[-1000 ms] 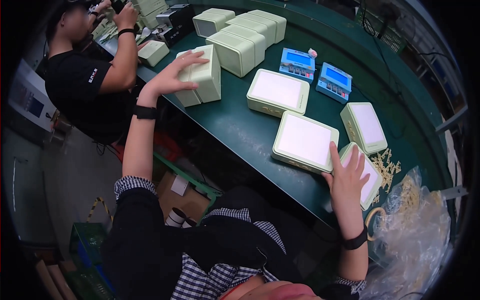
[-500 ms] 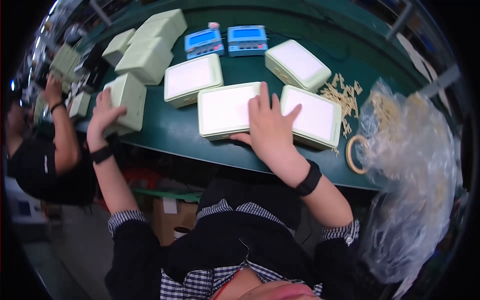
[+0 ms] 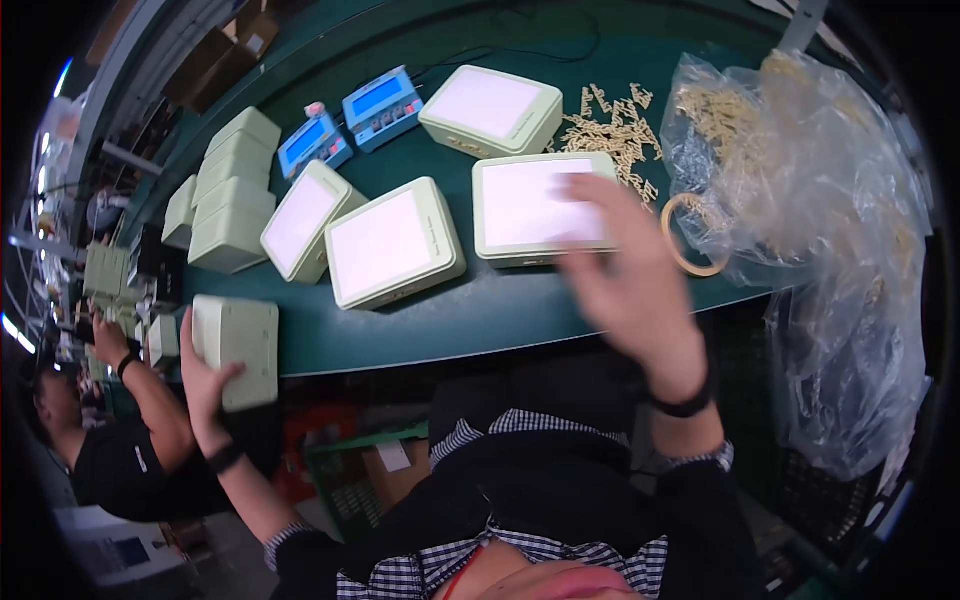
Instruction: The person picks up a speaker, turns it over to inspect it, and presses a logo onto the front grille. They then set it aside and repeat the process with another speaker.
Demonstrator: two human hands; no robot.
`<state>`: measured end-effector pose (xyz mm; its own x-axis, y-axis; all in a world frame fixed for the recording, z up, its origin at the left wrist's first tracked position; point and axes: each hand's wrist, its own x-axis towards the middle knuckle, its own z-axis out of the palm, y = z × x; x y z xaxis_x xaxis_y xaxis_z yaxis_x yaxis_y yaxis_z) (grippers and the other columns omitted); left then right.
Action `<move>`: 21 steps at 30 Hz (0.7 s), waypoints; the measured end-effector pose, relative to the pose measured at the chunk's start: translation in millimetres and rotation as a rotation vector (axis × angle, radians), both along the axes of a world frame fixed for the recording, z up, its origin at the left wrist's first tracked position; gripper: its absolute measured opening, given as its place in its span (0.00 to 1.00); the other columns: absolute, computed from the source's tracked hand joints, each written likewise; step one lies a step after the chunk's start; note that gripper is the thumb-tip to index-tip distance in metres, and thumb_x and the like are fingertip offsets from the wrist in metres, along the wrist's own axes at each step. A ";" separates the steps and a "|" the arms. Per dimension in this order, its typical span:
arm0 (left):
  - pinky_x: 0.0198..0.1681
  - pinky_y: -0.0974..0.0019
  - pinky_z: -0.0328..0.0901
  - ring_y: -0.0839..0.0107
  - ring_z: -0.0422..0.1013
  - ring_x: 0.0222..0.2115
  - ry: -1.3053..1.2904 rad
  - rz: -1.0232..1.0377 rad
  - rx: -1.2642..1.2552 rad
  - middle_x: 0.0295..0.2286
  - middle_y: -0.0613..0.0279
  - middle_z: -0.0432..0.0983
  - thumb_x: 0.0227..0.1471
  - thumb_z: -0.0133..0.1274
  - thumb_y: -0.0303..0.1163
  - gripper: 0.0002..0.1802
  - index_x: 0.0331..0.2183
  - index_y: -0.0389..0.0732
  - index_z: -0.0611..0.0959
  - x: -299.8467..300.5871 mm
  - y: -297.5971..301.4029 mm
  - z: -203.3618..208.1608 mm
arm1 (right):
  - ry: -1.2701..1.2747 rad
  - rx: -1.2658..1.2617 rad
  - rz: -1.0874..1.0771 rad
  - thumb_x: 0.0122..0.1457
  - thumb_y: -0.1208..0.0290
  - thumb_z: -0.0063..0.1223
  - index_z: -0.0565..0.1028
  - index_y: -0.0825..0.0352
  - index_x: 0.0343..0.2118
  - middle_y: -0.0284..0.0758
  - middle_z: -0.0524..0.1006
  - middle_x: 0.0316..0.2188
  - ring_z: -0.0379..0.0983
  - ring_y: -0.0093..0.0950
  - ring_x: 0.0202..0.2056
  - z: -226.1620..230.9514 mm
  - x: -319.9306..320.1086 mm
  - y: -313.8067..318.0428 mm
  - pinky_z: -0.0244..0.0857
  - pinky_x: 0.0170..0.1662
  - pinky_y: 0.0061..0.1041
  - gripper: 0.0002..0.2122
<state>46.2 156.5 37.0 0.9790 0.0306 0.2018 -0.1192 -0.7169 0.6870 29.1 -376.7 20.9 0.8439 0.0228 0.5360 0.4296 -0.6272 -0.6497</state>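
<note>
At the table's near left edge, my left hand [image 3: 208, 380] grips a pale green plastic box [image 3: 250, 345], its thumb lying across the box's face. My right hand [image 3: 635, 275] is smeared by motion, with thumb and fingers apart and nothing seen in them. It hovers over the lower right part of a pale green box with a white panel [image 3: 525, 205]; whether it touches is unclear. Left of that lies another white-panelled box [image 3: 385, 245], with a tilted one [image 3: 310, 215] against it. A further white-panelled box [image 3: 485, 105] lies behind.
Stacked pale green boxes [image 3: 235, 190] stand at the back left. Two blue devices with screens [image 3: 380, 105] sit beside them. Small beige parts [image 3: 615, 135] are scattered right of the boxes, near a tape roll [image 3: 690, 235] and a large clear plastic bag [image 3: 830, 210]. A co-worker [image 3: 130, 430] is at left.
The view has swung left. My right hand has moved right, off the middle white-panelled box to the right-hand one. My left hand stays on its box, which now lies nearer the table's edge.
</note>
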 end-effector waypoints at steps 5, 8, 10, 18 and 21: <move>0.61 0.55 0.54 0.55 0.60 0.57 0.238 -0.190 -0.170 0.56 0.48 0.62 0.17 0.66 0.42 0.65 0.63 0.37 0.60 -59.6 -113.2 60.1 | 0.167 -0.231 -0.270 0.51 0.78 0.59 0.75 0.69 0.44 0.41 0.76 0.43 0.71 0.39 0.45 -20.9 -21.2 -66.4 0.66 0.48 0.35 0.16; 0.60 0.51 0.53 0.50 0.60 0.56 0.214 -0.496 0.221 0.54 0.45 0.62 0.16 0.66 0.41 0.63 0.61 0.39 0.65 -49.9 -144.5 67.6 | 0.118 -0.392 -0.200 0.50 0.78 0.60 0.75 0.68 0.44 0.40 0.76 0.41 0.72 0.38 0.44 -37.5 -18.8 -62.9 0.67 0.45 0.34 0.16; 0.59 0.51 0.54 0.48 0.60 0.54 0.200 -0.584 0.334 0.53 0.44 0.63 0.16 0.66 0.41 0.61 0.60 0.41 0.67 -35.3 -181.3 66.7 | 0.185 -0.416 -0.255 0.49 0.78 0.60 0.76 0.69 0.43 0.40 0.76 0.41 0.72 0.39 0.44 -47.2 -15.5 -63.2 0.66 0.45 0.34 0.15; 0.55 0.52 0.55 0.45 0.62 0.50 -0.008 -0.721 0.492 0.52 0.44 0.64 0.15 0.65 0.39 0.58 0.58 0.45 0.71 -2.7 -226.4 43.6 | 0.109 -0.340 -0.294 0.52 0.81 0.57 0.77 0.71 0.37 0.39 0.77 0.41 0.73 0.37 0.44 -7.7 -20.5 -76.5 0.67 0.44 0.32 0.09; 0.55 0.52 0.54 0.45 0.63 0.49 -0.056 -0.729 0.484 0.51 0.45 0.64 0.16 0.65 0.39 0.57 0.58 0.46 0.71 9.2 -228.5 43.3 | -0.018 -0.205 -0.540 0.55 0.82 0.54 0.77 0.70 0.41 0.38 0.78 0.42 0.75 0.32 0.45 32.2 -53.0 -85.7 0.68 0.45 0.29 0.10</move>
<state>55.4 -72.0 80.4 0.7095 -0.7003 0.0788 -0.6857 -0.6601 0.3066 -23.9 -462.3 53.1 0.7556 -0.3038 0.5804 0.0236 -0.8728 -0.4875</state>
